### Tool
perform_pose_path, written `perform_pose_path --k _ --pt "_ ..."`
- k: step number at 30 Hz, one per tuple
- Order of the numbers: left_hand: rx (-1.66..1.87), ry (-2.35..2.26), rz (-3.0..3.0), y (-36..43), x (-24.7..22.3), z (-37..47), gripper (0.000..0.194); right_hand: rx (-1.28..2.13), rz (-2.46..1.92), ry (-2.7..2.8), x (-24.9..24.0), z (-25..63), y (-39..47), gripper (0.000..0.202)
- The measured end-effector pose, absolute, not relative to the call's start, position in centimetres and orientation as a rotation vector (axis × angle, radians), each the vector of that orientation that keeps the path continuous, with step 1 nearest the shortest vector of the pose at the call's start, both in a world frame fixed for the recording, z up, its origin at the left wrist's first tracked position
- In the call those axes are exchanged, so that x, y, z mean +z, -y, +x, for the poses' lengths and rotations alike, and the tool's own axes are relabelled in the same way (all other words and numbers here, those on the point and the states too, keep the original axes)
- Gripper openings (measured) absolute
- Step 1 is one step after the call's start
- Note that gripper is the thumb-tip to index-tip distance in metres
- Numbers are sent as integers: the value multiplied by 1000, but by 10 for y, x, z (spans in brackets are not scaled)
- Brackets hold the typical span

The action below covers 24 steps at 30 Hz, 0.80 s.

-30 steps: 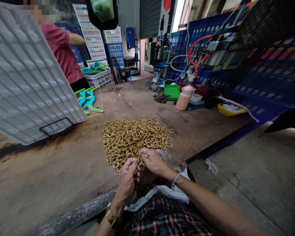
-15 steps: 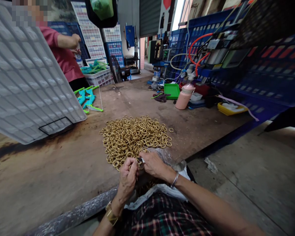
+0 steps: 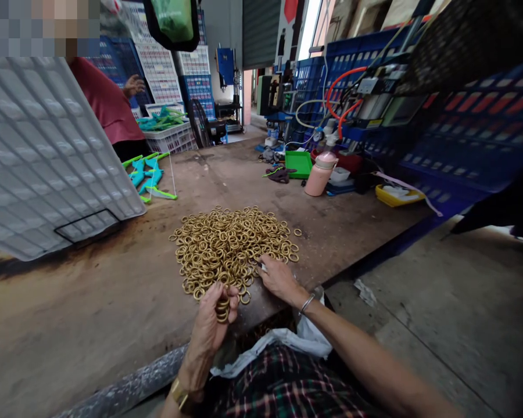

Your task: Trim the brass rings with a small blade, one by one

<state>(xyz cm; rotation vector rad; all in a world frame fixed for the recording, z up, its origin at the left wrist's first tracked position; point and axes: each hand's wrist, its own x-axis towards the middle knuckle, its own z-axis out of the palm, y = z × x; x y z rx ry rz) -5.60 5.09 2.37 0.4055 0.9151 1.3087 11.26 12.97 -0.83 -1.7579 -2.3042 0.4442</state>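
Rings (image 3: 222, 314) rest in the curled grip of your left hand (image 3: 209, 316); your right hand (image 3: 281, 280), pinching a small tool (image 3: 262, 266), has parted from it to the ring pile (image 3: 230, 241) on the bench (image 3: 113, 313), so no ring bridges them.

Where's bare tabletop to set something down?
Bare tabletop lies left of the golden ring pile, nearer than the white crate; beyond the pile, right of the toy bows; and between the pile and yellow tray. Crowded: the pile's near edge, at the left hand and right hand, and around the pink bottle.
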Motion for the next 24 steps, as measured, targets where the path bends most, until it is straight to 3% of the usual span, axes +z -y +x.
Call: perform_pose_path --k 17,21,24 --pt "1213 -833 277 -56 13 -57 21 401 -1765 2291 -10 118 -126 17" --pt "1271 -995 600 -55 9 -49 28 533 -1638 2142 -7 115 -128 9" --pt "1272 -1196 774 -57 7 -44 23 796 -1559 1955 -1 110 -133 11"
